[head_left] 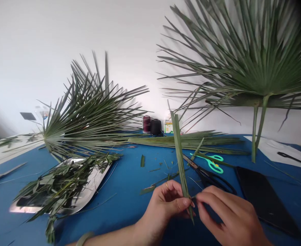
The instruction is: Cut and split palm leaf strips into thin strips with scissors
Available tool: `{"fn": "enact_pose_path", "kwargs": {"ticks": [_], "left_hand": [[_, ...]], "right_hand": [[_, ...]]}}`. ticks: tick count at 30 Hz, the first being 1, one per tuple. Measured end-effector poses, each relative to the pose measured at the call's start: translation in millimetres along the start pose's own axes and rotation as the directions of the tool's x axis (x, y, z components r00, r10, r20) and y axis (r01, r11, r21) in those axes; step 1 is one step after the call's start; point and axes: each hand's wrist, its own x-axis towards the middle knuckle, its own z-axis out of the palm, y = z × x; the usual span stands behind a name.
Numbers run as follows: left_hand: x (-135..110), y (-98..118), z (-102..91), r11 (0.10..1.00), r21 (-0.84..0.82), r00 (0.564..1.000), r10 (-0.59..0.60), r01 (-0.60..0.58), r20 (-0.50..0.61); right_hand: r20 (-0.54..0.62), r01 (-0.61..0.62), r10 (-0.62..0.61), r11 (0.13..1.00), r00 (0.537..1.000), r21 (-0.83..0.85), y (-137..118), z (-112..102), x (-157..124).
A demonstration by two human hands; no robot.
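Note:
My left hand [167,201] is closed around the lower part of a long narrow green palm leaf strip [179,150], which stands upright over the blue table [130,177]. A ring shows on one finger. My right hand [224,213] pinches the same strip from the right, near its lower end. Both hands meet at the table's near edge. Just behind them lie black scissors [209,176] and green-handled scissors [213,162].
A silver tray [94,179] heaped with leaf trimmings sits at the left. Fan palm fronds [89,116] lean against the white wall, a larger frond [250,65] at the right. Thread spools [152,125] stand at the back. A black slab [265,200] lies right; papers [281,152] beyond.

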Motion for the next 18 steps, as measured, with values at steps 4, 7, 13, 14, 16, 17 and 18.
{"fn": "enact_pose_path", "kwargs": {"ticks": [4, 7, 13, 14, 16, 17, 18], "left_hand": [[0.5, 1.8, 2.2, 0.976, 0.205, 0.99, 0.099, -0.076, -0.103], [0.5, 1.3, 4.1, 0.925, 0.369, 0.972, 0.164, -0.092, -0.17], [-4.0, -2.7, 5.2, 0.801, 0.597, 0.955, 0.202, -0.033, -0.217], [-4.8, -3.4, 4.8, 0.766, 0.641, 0.951, 0.232, -0.049, -0.206], [-5.6, -4.5, 3.7, 0.694, 0.713, 0.936, 0.308, -0.101, -0.167], [-5.5, -5.0, 3.2, 0.666, 0.736, 0.93, 0.335, -0.12, -0.152], [-5.1, -5.5, 2.8, 0.652, 0.748, 0.926, 0.349, -0.128, -0.146]], "right_hand": [[-0.019, -0.083, 0.082, 0.995, 0.996, -0.05, 3.3, -1.0, -0.1], [-0.046, -0.014, 0.012, 0.999, 0.999, -0.037, 1.4, -4.5, -2.1], [-0.03, 0.044, -0.052, 0.977, 0.998, -0.208, -0.2, -5.4, 0.0], [-0.037, 0.028, -0.038, 0.972, 0.999, -0.234, 0.4, -5.0, 0.7], [-0.057, 0.002, -0.016, 0.973, 0.998, -0.232, 1.7, -4.7, 1.6], [-0.059, -0.003, -0.009, 0.978, 0.998, -0.206, 2.1, -4.6, 1.6], [-0.058, -0.002, -0.009, 0.985, 0.998, -0.175, 2.3, -4.6, 1.4]]}}
